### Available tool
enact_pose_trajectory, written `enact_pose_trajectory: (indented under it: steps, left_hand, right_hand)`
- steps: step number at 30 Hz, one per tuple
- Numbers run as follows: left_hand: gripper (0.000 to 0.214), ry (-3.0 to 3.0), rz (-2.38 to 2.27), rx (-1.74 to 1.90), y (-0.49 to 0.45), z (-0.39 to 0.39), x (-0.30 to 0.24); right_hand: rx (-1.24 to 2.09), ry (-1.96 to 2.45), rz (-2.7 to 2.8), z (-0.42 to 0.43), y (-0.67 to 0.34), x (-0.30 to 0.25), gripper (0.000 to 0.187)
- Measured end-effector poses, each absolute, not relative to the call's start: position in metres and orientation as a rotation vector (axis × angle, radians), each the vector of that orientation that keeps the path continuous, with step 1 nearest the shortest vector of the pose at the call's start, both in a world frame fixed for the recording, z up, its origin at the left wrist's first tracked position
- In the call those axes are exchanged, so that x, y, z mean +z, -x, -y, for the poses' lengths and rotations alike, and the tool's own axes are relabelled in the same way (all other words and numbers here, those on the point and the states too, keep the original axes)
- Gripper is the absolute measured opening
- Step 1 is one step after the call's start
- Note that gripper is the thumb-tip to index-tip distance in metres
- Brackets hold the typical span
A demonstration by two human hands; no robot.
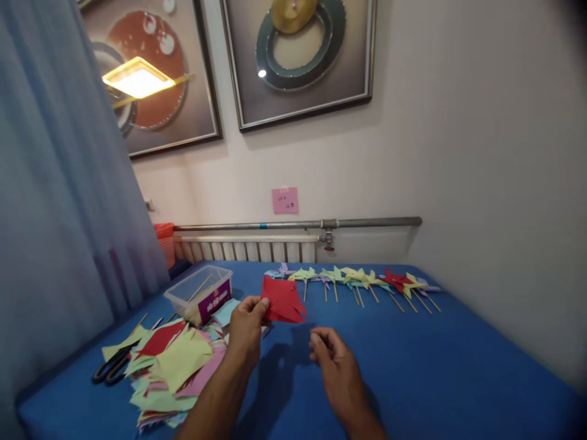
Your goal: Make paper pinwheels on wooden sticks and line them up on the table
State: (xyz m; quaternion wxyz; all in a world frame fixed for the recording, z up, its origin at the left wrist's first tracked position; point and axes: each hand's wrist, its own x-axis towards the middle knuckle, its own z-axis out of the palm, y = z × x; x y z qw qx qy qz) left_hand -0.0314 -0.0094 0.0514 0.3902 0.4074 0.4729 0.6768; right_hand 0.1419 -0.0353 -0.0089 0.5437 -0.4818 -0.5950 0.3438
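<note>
My left hand (247,324) pinches a red square of paper (284,299) by its left edge, above the blue table. Slits run in from the paper's corners. To its right, my right hand (337,366) is apart from the paper. Its fingers are curled against the thumb, and anything between them is too small or hidden to make out. Left of my left arm lies a messy pile of coloured paper squares (183,360). Black-handled scissors (112,366) lie partly under the pile's left side. Paper pinwheels (362,278) on thin sticks lie in a row along the back.
Behind the pile stands a clear plastic box (202,290) with a purple label and thin sticks inside. A blue curtain (77,183) hangs at the left. Beyond the blue tabletop (413,373), a radiator and a pipe (376,222) run along the wall.
</note>
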Motion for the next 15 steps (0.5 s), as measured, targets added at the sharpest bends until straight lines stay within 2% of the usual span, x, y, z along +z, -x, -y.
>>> enact_pose_trajectory:
  steps: [4,8,10,12,15]
  left_hand:
    - [0.034,-1.308,-1.511,1.714,0.053,0.017,0.050]
    - [0.020,-1.997,-2.238,1.886,0.124,0.067,0.042]
    - [0.011,-2.443,-2.500,1.850,0.159,0.097,0.033]
    - [0.003,-2.847,-2.558,1.579,0.182,0.120,0.021]
    - [0.019,-3.040,-2.466,0.841,0.199,0.136,-0.004]
  right_hand:
    - [0.863,1.194,1.361,0.024,-0.164,-0.016,0.033]
    - [0.931,1.228,1.368,0.024,-0.168,-0.013,0.029]
    - [0.947,1.215,1.390,0.027,-0.163,-0.009,0.028]
    - [0.958,1.192,1.434,0.032,-0.154,-0.005,0.029]
    - [0.976,1.182,1.521,0.038,-0.142,-0.004,0.030]
